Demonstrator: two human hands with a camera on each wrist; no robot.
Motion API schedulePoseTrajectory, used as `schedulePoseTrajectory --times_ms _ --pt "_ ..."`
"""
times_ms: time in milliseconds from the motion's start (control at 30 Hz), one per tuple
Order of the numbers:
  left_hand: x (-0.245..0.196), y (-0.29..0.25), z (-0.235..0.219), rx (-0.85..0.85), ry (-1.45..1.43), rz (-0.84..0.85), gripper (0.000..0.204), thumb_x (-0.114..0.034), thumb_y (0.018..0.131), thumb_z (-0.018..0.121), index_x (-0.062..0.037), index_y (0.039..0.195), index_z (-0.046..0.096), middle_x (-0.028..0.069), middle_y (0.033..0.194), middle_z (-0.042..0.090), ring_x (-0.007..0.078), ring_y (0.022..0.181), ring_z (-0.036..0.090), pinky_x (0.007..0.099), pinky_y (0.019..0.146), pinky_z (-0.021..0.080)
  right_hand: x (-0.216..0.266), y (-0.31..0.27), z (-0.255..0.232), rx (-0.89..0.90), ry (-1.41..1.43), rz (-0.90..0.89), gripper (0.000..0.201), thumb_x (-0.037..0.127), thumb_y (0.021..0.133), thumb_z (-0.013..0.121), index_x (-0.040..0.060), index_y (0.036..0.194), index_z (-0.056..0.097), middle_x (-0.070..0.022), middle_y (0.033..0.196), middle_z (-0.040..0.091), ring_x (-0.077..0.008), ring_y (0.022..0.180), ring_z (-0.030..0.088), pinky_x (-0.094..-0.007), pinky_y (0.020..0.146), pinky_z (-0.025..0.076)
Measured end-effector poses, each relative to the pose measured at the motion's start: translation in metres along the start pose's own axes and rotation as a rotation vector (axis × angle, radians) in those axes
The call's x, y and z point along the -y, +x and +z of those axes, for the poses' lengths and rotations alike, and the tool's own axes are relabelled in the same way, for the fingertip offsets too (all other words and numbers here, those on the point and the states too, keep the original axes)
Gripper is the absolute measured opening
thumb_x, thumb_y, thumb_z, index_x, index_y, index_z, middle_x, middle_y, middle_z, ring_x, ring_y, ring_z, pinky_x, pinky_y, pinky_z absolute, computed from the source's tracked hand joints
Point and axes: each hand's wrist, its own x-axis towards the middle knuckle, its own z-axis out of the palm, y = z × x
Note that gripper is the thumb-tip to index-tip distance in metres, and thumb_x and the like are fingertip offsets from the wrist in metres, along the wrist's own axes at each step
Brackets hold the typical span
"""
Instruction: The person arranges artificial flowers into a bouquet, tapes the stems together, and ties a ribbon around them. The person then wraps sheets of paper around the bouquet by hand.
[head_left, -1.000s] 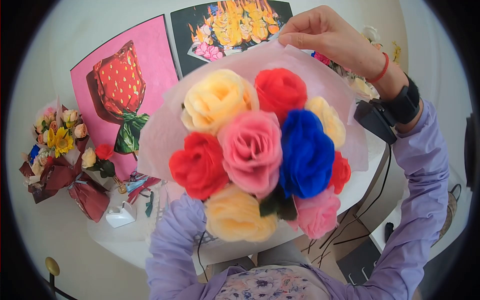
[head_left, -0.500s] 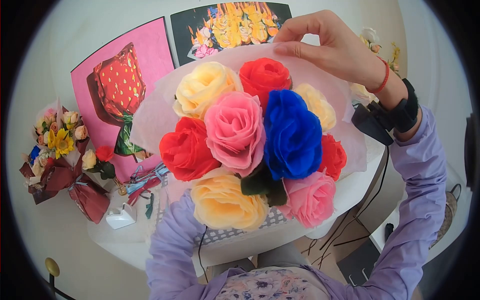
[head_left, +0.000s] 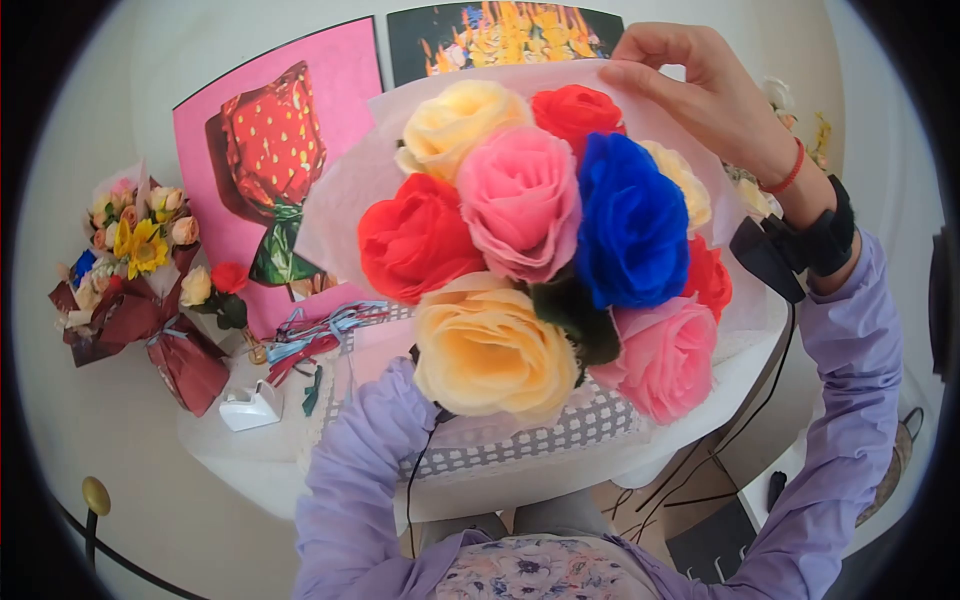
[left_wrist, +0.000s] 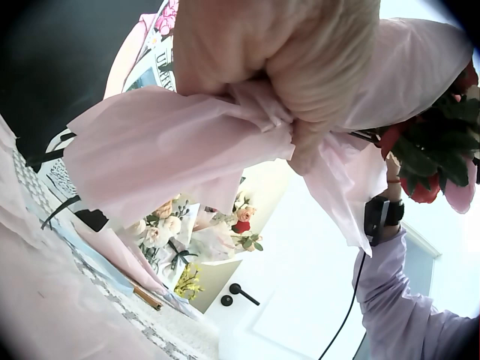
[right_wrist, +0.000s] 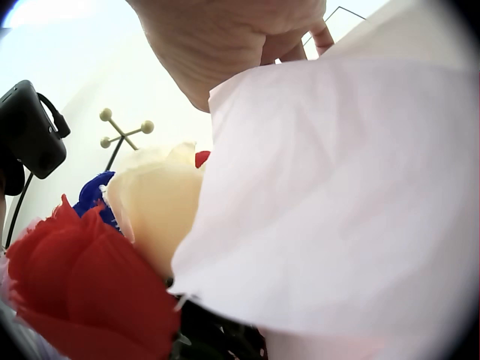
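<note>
A bouquet of large cloth roses fills the middle of the head view: a pink rose (head_left: 520, 203) at its centre, a blue rose (head_left: 633, 220) beside it, red and cream ones around. Pale pink wrapping paper (head_left: 335, 215) fans out behind the flowers. My right hand (head_left: 690, 85) pinches the paper's top edge between thumb and fingers. In the left wrist view my left hand (left_wrist: 292, 60) grips the bundle where the paper is gathered, below the blooms, and the loose lower paper (left_wrist: 172, 142) flares out under the fist. The flowers hide this hand in the head view.
On the left stand a burgundy-wrapped bouquet (head_left: 190, 350) and a white tape dispenser (head_left: 252, 406). Blue and red ribbons (head_left: 320, 335) lie near a dotted cloth (head_left: 540, 450). A pink picture (head_left: 200, 180) and a dark picture (head_left: 410, 50) lean at the back.
The bouquet has tilted away and shifted up in the head view, uncovering more of the dotted cloth. My right hand keeps its pinch on the paper edge. The head view has turned slightly.
</note>
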Motion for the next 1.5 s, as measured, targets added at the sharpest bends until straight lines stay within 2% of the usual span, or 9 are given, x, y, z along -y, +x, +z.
schedulePoseTrajectory --times_ms 233,467,733,900,1033,1067,1167,1367,1500 --pt "0.014 0.018 0.009 -0.176 -0.426 -0.007 0.041 0.0 0.073 0.064 -0.0061 0.109 0.045 0.009 0.103 0.053 0.017 0.091 0.054 0.031 0.082 0.046 -0.008 -0.002 0.002 0.079 0.019 0.134 0.031 0.026 0.087 0.056 -0.0003 0.072 0.051 0.0014 0.065 0.047 -0.006 0.064 0.041 -0.0216 0.058 0.037" --pt "0.014 0.026 0.001 -0.246 -0.09 -0.111 0.027 -0.008 0.078 0.06 -0.0041 0.103 0.049 0.0074 0.098 0.054 0.0163 0.09 0.053 0.0298 0.085 0.043 -0.007 -0.009 -0.001 -0.032 0.188 0.14 0.037 0.033 0.091 0.046 0.0003 0.106 0.055 -0.0045 0.089 0.058 -0.0086 0.083 0.052 -0.0221 0.076 0.042" --pt "0.014 0.031 -0.005 -0.338 0.334 -0.19 0.02 -0.017 0.083 0.055 -0.0018 0.095 0.055 0.0056 0.092 0.056 0.0154 0.089 0.052 0.0284 0.087 0.04 -0.048 -0.02 -0.007 -0.017 0.382 0.122 0.03 0.027 0.089 0.05 0.0006 0.099 0.061 -0.0017 0.083 0.061 -0.0068 0.073 0.054 -0.0211 0.068 0.044" --pt "0.018 0.034 -0.011 -0.432 0.589 -0.267 0.023 -0.023 0.086 0.052 -0.0003 0.09 0.058 0.0045 0.088 0.057 0.0149 0.088 0.051 0.0275 0.089 0.038 -0.064 -0.05 -0.003 0.03 0.614 0.381 0.03 0.023 0.091 0.047 0.0023 0.111 0.055 -0.0034 0.097 0.06 -0.0089 0.093 0.054 -0.0234 0.082 0.043" --pt "0.033 0.039 -0.034 -0.318 -0.167 -0.525 0.018 -0.016 0.082 0.057 -0.0103 0.068 0.047 -0.0021 0.065 0.042 0.0121 0.064 0.044 0.0252 0.068 0.035 -0.05 -0.082 0.037 -0.166 0.729 0.418 0.025 0.021 0.088 0.051 0.0029 0.103 0.059 -0.0029 0.082 0.063 -0.0076 0.067 0.059 -0.0179 0.063 0.046" --pt "0.017 0.049 -0.028 -0.124 -0.455 -0.389 0.021 -0.016 0.081 0.061 -0.0083 0.098 0.051 -0.0019 0.068 0.051 0.0085 0.066 0.05 0.0245 0.07 0.037 -0.056 -0.083 0.053 -0.127 0.769 0.463 0.023 0.02 0.087 0.052 0.0024 0.099 0.06 -0.0035 0.079 0.063 -0.0076 0.064 0.059 -0.0181 0.061 0.046" --pt "-0.008 0.063 -0.007 -0.084 -0.643 -0.193 0.031 -0.019 0.08 0.065 -0.0151 0.072 0.035 -0.0074 0.055 0.031 0.0041 0.052 0.035 0.0224 0.061 0.028 -0.036 -0.081 0.091 -0.106 0.825 0.492 0.02 0.018 0.086 0.053 0.0009 0.091 0.062 -0.0046 0.074 0.063 -0.0077 0.061 0.058 -0.0189 0.056 0.045" --pt "-0.015 0.054 -0.004 -0.057 -0.925 -0.064 0.03 -0.017 0.08 0.065 -0.0157 0.078 0.035 -0.0085 0.05 0.032 0.0036 0.045 0.034 0.0221 0.055 0.027 0.009 -0.075 0.157 -0.314 0.927 0.403 0.016 0.015 0.076 0.058 0.0005 0.08 0.063 -0.0068 0.063 0.061 -0.0117 0.056 0.058 -0.0249 0.052 0.045" --pt "-0.016 0.054 -0.014 0.18 -1.0 -0.045 0.037 -0.014 0.08 0.065 -0.0117 0.105 0.039 -0.0073 0.047 0.037 0.0047 0.041 0.037 0.022 0.049 0.028 0.027 -0.07 0.167 -0.441 0.903 0.365 0.015 0.018 0.07 0.059 0.0038 0.074 0.062 -0.0104 0.063 0.061 -0.0224 0.057 0.059 -0.0302 0.052 0.045"
